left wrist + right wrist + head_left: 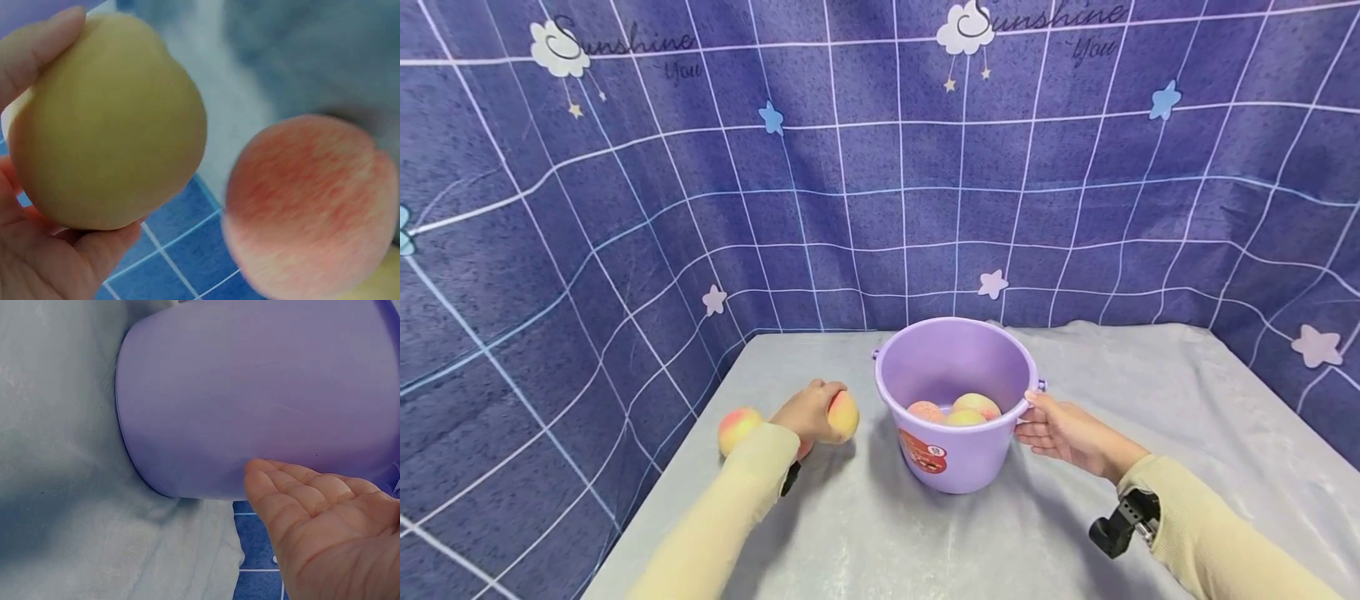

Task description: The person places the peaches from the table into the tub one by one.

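A yellow peach [845, 417] with a red blush is gripped by my left hand [808, 412] above the table, left of the bucket. Seen from the left wrist, thumb and fingers curl round that peach. Below it is a redder peach [312, 206], mostly hidden by my hand in the head view. Another peach [739, 428] lies left of my forearm. The purple bucket [955, 462] stands upright with three peaches [976, 405] visible inside. My right hand [1067, 429] holds the bucket's right rim, its thumb at the edge and its fingers against the outer wall.
A pale grey cloth [1150, 400] covers the table. Behind it and on the left hangs a blue curtain [865, 200] with a white grid, stars and clouds. A black wrist strap mount [1123, 525] sits on the right forearm.
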Available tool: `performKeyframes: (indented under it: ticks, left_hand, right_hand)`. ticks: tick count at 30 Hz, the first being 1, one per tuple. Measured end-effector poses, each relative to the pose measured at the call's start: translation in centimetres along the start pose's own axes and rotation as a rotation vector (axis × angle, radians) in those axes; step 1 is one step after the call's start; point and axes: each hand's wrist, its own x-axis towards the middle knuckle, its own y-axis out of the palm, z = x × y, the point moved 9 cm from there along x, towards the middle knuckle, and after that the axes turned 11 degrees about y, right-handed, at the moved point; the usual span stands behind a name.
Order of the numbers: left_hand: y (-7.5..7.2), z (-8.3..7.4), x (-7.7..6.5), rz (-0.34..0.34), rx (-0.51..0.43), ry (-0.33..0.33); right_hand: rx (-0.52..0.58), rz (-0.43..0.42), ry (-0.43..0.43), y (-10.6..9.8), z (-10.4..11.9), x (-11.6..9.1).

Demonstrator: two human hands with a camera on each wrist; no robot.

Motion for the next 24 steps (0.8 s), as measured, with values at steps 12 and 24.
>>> performKeyframes:
  ticks: [12, 24]
  left_hand:
    - [-2.7, -1.5, 0.2, 0.039, 0.001, 0.047]
    - [-5.1, -2.6, 0.2, 0.004, -0.1, 0.007]
  right_hand:
    - [-0.013, 0.01, -0.006, 0.0, 0.0, 0.2]
    - [-0.012, 0.01, -0.009, 0.0, 0.0, 0.1]
